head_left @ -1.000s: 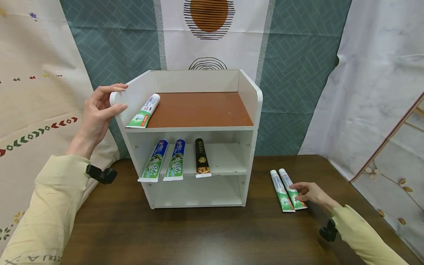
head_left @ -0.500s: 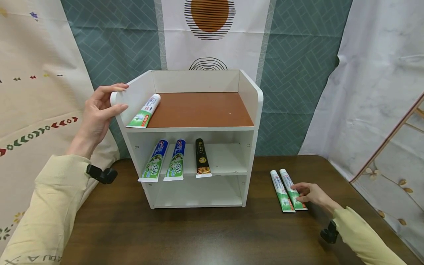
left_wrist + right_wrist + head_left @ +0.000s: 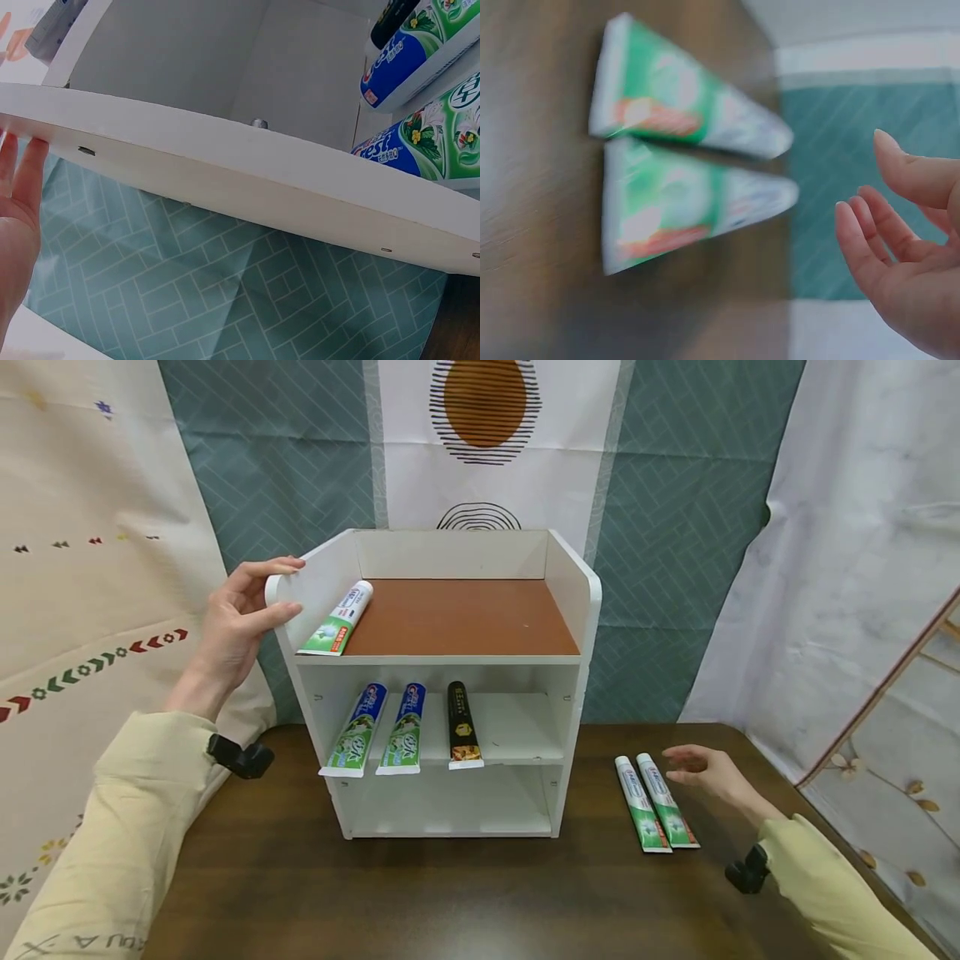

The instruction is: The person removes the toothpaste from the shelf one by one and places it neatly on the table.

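My left hand (image 3: 232, 618) grips the upper left side panel of a small white shelf unit (image 3: 450, 661), thumb and fingers at its edge. On the brown top board lies a white-and-green toothpaste tube (image 3: 337, 618). Two blue-and-green toothpaste tubes (image 3: 354, 731) and a black toothpaste tube (image 3: 462, 722) lie on the middle shelf, their flat ends at its front edge. My right hand (image 3: 708, 777), holding nothing, hovers with loosely bent fingers to the right of two white-and-green toothpaste tubes (image 3: 643, 806) lying side by side. The right wrist view shows these tubes (image 3: 682, 210) blurred.
The shelf unit stands on a dark brown wooden table (image 3: 480, 902). Behind it hangs a green patterned cloth (image 3: 675, 568), with white curtains (image 3: 840, 568) at the right and a cream one on the left.
My right hand has come off the right-hand tube on the table and moved up and slightly right. The tubes stay on the table, and the left hand keeps its grip. The head view has tilted slightly.
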### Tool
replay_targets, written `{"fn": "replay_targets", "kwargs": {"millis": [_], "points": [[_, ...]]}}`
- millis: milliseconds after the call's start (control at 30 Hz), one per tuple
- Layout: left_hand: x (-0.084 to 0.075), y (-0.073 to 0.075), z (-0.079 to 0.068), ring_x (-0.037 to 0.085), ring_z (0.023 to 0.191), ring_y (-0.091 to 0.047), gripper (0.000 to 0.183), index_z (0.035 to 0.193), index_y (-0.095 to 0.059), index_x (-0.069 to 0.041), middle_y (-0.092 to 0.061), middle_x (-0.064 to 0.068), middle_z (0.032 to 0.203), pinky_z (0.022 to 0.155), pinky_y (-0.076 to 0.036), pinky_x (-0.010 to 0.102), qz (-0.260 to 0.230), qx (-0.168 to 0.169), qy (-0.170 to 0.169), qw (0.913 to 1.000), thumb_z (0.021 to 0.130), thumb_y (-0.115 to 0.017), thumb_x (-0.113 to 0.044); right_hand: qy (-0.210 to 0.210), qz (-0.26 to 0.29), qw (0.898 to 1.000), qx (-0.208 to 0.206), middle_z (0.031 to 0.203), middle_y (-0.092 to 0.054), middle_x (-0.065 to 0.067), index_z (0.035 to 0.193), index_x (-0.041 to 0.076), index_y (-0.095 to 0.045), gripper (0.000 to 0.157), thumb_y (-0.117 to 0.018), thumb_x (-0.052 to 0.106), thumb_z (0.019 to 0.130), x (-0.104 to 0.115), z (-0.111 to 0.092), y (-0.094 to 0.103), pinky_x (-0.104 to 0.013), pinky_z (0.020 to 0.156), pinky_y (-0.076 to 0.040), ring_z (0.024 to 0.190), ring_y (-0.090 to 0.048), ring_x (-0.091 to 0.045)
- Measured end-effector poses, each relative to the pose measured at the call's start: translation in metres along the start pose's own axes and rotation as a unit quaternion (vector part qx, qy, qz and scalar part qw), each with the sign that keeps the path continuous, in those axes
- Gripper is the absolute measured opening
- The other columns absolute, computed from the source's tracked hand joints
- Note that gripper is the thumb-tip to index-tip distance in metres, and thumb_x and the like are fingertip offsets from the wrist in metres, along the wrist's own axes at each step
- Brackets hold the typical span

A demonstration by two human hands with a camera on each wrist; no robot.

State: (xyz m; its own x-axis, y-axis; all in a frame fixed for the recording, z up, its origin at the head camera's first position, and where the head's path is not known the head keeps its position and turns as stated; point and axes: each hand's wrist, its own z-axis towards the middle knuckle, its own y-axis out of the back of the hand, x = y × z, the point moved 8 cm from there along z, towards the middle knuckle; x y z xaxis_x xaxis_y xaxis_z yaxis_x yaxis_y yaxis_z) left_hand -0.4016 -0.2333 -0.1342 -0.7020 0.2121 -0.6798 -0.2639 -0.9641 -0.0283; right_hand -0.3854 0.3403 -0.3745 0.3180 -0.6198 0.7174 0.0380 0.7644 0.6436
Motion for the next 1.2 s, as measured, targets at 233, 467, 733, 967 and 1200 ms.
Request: {"fn": "replay_targets", "kwargs": {"millis": [233,467,733,967,1200], "points": [[0.002,-0.001,0.000,0.028,0.118,-0.035,0.037,0.113,-0.059,-0.001,-0.045,0.015,0.127,0.084,-0.041,0.026,0.007,0.002,0.002,1.0000,0.079,-0.059,0.014,-0.001,0.036,0.999,0.001,0.112,-0.053,-0.021,0.121,-0.004,-0.050,0.045,-0.064,0.019,0.085,0.058,0.029,0.018,-0.027,0.074,-0.046,0.094,-0.056,-0.022],[0.003,-0.003,-0.001,0.027,0.119,-0.035,0.037,0.112,-0.059,-0.002,-0.045,0.015,0.127,0.085,-0.041,0.026,0.016,0.004,-0.001,0.9999,0.078,-0.059,0.013,0.011,0.065,0.998,-0.004,0.114,-0.052,-0.012,0.123,0.006,-0.050,0.045,-0.063,0.026,0.086,0.129,0.055,0.041,-0.030,0.080,-0.043,0.098,-0.054,-0.014],[0.002,-0.003,-0.001,0.028,0.118,-0.036,0.037,0.113,-0.059,-0.003,-0.043,0.015,0.128,0.084,-0.042,0.026,0.014,0.009,-0.001,0.9999,0.079,-0.059,0.013,0.047,0.134,0.989,-0.030,0.112,-0.049,-0.012,0.124,0.006,-0.049,0.044,-0.063,0.022,0.085,0.203,0.080,0.059,-0.023,0.080,-0.044,0.095,-0.059,-0.022],[0.002,-0.001,-0.001,0.027,0.119,-0.034,0.039,0.113,-0.058,-0.001,-0.044,0.015,0.127,0.084,-0.041,0.026,0.003,0.015,-0.005,0.9999,0.078,-0.057,0.015,0.089,0.221,0.970,-0.047,0.108,-0.048,-0.014,0.117,0.007,-0.056,0.037,-0.067,0.014,0.082,0.260,0.096,0.073,-0.025,0.080,-0.045,0.093,-0.054,-0.024],[0.002,0.001,-0.001,0.027,0.118,-0.035,0.038,0.114,-0.058,-0.002,-0.043,0.015,0.128,0.084,-0.042,0.026,0.009,0.013,-0.004,0.9999,0.079,-0.058,0.014,0.107,0.251,0.961,-0.053,0.107,-0.050,-0.013,0.113,0.005,-0.058,0.037,-0.070,0.013,0.079,0.301,0.106,0.075,-0.025,0.078,-0.044,0.092,-0.051,-0.025]]}}
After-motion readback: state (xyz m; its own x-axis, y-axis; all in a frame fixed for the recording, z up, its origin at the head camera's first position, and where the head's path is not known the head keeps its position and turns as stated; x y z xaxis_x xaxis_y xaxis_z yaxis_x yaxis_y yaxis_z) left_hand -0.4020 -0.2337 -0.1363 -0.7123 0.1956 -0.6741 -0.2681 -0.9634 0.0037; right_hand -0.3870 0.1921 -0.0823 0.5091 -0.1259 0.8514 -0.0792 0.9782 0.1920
